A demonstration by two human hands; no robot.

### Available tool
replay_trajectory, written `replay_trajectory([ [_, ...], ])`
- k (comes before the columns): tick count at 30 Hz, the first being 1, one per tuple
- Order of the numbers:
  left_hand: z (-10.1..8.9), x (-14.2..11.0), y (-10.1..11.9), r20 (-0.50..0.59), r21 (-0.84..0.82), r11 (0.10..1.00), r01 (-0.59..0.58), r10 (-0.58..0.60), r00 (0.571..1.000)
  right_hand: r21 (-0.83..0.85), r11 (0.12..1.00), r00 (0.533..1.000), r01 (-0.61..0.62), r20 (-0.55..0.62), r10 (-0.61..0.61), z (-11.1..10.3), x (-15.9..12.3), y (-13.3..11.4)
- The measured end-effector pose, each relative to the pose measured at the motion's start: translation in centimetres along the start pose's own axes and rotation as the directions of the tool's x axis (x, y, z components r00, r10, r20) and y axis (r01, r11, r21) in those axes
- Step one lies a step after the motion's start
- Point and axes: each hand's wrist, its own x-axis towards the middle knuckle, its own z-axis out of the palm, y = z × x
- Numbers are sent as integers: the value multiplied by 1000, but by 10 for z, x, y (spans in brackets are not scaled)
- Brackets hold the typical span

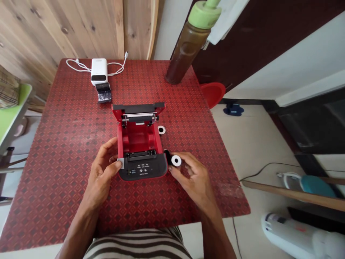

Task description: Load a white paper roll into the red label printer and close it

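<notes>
A red and black receipt printer (pixel 140 144) sits on the table with its lid (pixel 138 111) raised and its red paper bay bare inside. My left hand (pixel 106 167) grips its front left corner, thumb on top of the black panel and fingers down the side. Beside the front right corner, my right hand (pixel 190 172) pinches a small paper roll (pixel 176 160) between thumb and fingers. The roll shows a white end with a dark hole and a black outer side. A second roll (pixel 161 130) stands just right of the printer's rear.
At the table's far left lies a white device (pixel 99 70) with a white cable (pixel 118 66) and a black strip (pixel 104 92) in front of it. A tall brown bottle (pixel 185 46) with a green cap stands at the back right. The red patterned table (pixel 67 172) ends near my body.
</notes>
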Motion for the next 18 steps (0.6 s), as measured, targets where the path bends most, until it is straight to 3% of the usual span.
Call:
replay_trajectory([
  [7,2,2,1,-41,-27,999,21,-23,999,-27,999,982,30,187,-24,10,17,1],
  [13,4,3,3,-48,-39,999,30,-32,998,-12,999,978,-30,207,32,2,9,8],
  [18,3,2,3,-52,-37,999,20,-22,998,-7,999,973,-50,227,50,-17,9,13],
])
